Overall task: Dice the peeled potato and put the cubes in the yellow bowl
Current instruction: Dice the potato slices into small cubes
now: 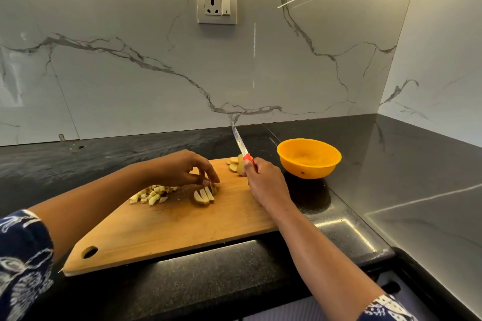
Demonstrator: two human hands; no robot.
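The left hand (182, 168) hovered palm down at the end of a bare forearm that stretched in from the left; its fingers were arched, their tips gathered with the thumb on the far ends of the potato strips (204, 197); the right hand (263, 182), its forearm entering from the lower right, gripped the knife (241, 147) handle in a fist, blade raised and pointing away.

Counts: 1 cutting board (182, 227), 1 yellow bowl (309, 161), 1 knife (241, 146), 2 hands: left hand (182, 167), right hand (263, 180). Potato: about 4 sticks (204, 195) mid-frame, 1 cube pile (151, 194) too dense to count, a few slices (233, 164) partly hidden. 1 wall socket (216, 5) up top.
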